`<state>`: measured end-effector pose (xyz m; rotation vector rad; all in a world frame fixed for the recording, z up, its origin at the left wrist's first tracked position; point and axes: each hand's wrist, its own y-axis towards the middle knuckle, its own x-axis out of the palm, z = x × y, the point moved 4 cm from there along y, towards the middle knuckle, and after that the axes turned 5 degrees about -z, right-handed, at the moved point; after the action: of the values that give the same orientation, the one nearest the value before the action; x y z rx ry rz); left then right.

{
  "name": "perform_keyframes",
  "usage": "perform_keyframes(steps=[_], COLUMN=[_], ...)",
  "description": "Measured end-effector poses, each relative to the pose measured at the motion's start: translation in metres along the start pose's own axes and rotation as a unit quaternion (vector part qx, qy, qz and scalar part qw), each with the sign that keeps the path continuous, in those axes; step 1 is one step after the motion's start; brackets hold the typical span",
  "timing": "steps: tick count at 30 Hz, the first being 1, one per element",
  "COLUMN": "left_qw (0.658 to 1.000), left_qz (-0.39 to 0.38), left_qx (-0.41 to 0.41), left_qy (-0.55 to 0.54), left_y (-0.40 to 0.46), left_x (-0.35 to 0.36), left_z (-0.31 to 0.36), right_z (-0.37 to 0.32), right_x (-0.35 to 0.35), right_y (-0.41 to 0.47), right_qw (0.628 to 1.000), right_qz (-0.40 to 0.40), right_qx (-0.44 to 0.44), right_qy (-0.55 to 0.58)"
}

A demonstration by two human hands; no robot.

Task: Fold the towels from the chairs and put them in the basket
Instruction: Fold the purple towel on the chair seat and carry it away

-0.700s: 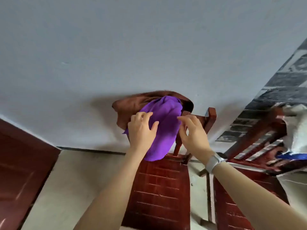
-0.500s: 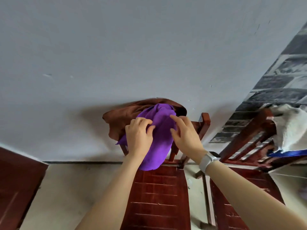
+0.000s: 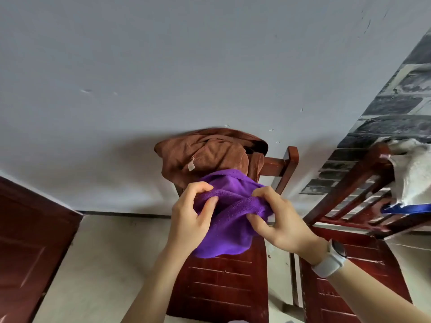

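Purple fleece towel (image 3: pixel 231 217) bunches between both hands, left fingers (image 3: pixel 205 207) and right fingers (image 3: pixel 257 221) pinching it; beyond them, a brown terry towel (image 3: pixel 205 155) drapes the chair back.

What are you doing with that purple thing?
A person is taking a purple towel off a chair. The left hand and the right hand each pinch it at its top edge, and it hangs down between them over the seat. A brown towel is draped on the chair's back. On another chair to the right lie a white towel and something blue. No basket is in view, and nothing is folded yet.
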<state>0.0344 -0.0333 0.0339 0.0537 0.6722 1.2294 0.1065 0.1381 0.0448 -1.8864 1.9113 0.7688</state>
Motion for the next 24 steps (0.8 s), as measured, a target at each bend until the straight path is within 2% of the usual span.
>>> perform_keyframes(steps=[2, 4, 7, 9, 11, 14, 16, 18, 19, 20, 22, 24], left_qw=[0.996, 0.986, 0.978, 0.979, 0.983, 0.982, 0.967, 0.925, 0.909, 0.909, 0.937, 0.963], left_qz=[-0.070, -0.134, -0.171, -0.166, -0.131, -0.097, -0.176, -0.294, -0.331, -0.340, -0.283, -0.199], left_qx=[-0.050, -0.086, -0.112, -0.109, -0.122, -0.145, -0.177, -0.234, -0.240, -0.226, -0.195, -0.172], left_qy=[0.024, 0.048, 0.050, 0.049, 0.049, 0.075, 0.054, -0.046, -0.082, -0.088, -0.053, -0.053], left_y=[-0.017, -0.037, -0.062, -0.072, -0.078, -0.088, -0.097, -0.108, -0.112, -0.115, -0.116, -0.115], left_x=[0.015, 0.031, 0.045, 0.049, 0.049, 0.049, 0.061, 0.081, 0.092, 0.101, 0.108, 0.106], left_z=[-0.007, -0.013, -0.013, -0.011, -0.009, -0.006, 0.000, 0.016, 0.027, 0.035, 0.048, 0.058], right_z=[0.012, 0.031, 0.055, 0.068, 0.080, 0.089, 0.077, 0.055, 0.046, 0.038, 0.032, 0.037], right_x=[0.013, 0.023, 0.030, 0.027, 0.017, -0.006, -0.017, -0.018, -0.016, -0.014, -0.017, -0.031], right_y=[-0.016, -0.032, -0.061, -0.081, -0.098, -0.114, -0.114, -0.108, -0.105, -0.102, -0.100, -0.104], right_qw=[0.988, 0.956, 0.932, 0.923, 0.929, 0.966, 0.982, 0.987, 0.986, 0.985, 0.988, 0.995], right_qz=[-0.102, -0.194, -0.290, -0.319, -0.300, -0.168, -0.105, -0.123, -0.143, -0.155, -0.136, -0.059], right_qx=[0.081, 0.166, 0.198, 0.207, 0.213, 0.196, 0.160, 0.102, 0.076, 0.061, 0.058, 0.063], right_qy=[0.087, 0.147, 0.093, 0.061, 0.038, 0.010, 0.006, -0.010, -0.028, -0.042, -0.047, -0.048])
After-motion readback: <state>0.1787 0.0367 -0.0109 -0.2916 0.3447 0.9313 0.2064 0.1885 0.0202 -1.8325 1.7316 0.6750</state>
